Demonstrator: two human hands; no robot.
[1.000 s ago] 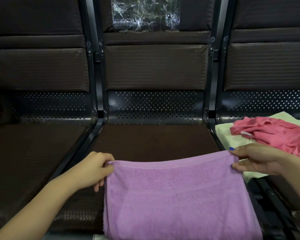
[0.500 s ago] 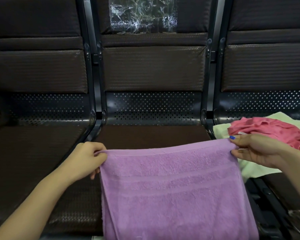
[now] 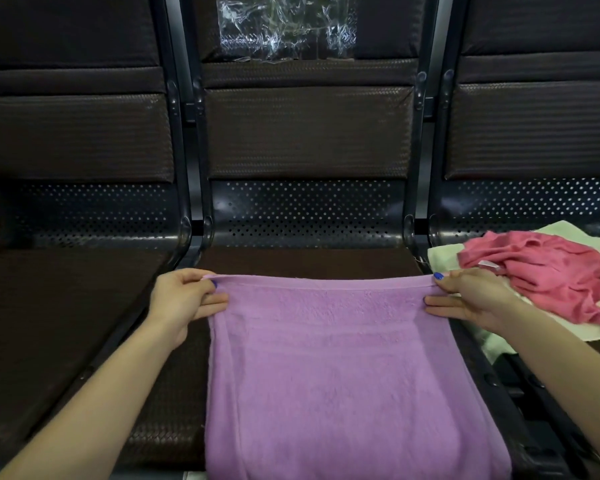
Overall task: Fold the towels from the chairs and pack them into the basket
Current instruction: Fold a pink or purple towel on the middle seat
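Note:
A purple towel [image 3: 329, 368] is stretched across the middle chair seat [image 3: 291, 261], its near part hanging over the seat's front edge. My left hand [image 3: 184, 299] pinches the towel's far left corner between thumb and fingers. My right hand [image 3: 471, 299] pinches the far right corner the same way. A crumpled pink towel [image 3: 548, 275] lies on a pale green towel [image 3: 444, 258] on the right chair seat, just beyond my right hand. No basket is in view.
Three dark padded chairs stand in a row with black metal frames [image 3: 191, 233] between them. The left seat [image 3: 49, 306] holds nothing. Crinkled clear plastic [image 3: 284, 26] is stuck on the middle backrest.
Both hands have carried the towel's far edge farther away over the middle seat, spreading more of the towel flat on it.

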